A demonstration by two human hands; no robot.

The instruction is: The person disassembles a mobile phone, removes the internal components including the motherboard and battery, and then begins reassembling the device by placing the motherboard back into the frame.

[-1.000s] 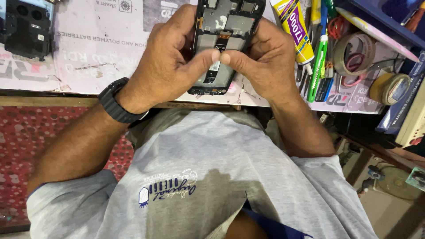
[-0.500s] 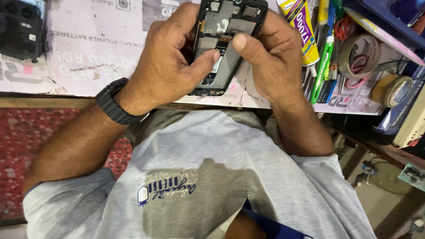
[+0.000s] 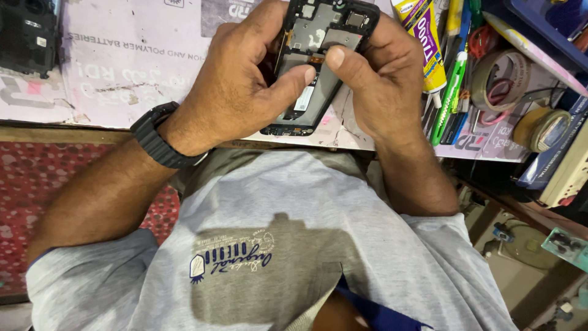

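Both hands are gripping an opened-up phone frame (image 3: pixel 318 61) just above the worktop (image 3: pixel 122 73). The left hand (image 3: pixel 236 86) is wrapping its fingers round the left edge, thumb pressing inside, while the right hand (image 3: pixel 383 79) is clamping the other edge. A glue tube (image 3: pixel 425 46) and tape rolls (image 3: pixel 505 79) are sitting just to the right.
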